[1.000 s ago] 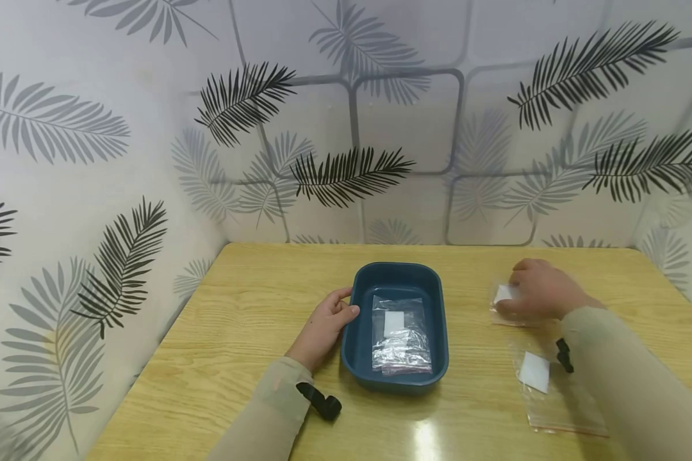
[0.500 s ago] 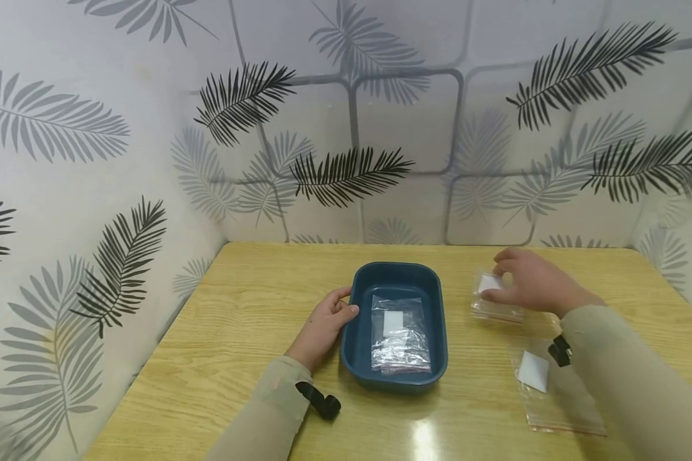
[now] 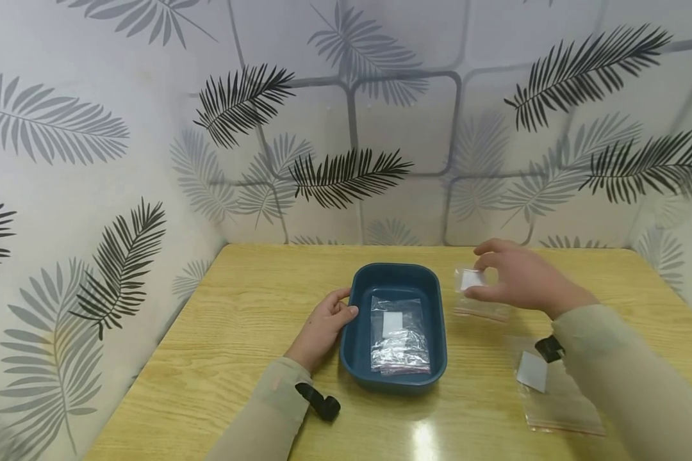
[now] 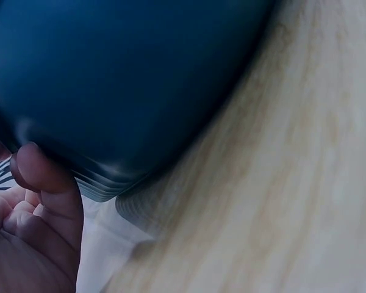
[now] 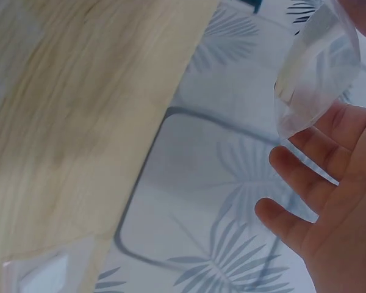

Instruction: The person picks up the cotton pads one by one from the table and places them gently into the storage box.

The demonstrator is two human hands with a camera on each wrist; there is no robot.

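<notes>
Left hand (image 3: 323, 323) on the blue tray (image 3: 393, 380); held bag (image 3: 480, 309) just right of it, in the right hand (image 3: 521, 275).
The left thumb and fingers pinch the tray's left rim; its long axis runs away from the person, with bagged contents (image 3: 400, 339) inside. The right hand, nearer the held bag, pinches it between thumb and fingertips, other fingers loosely spread; bag and hand have shifted left toward the tray since the earlier frame. Farther right of the tray lies another bag (image 3: 565, 403).
</notes>
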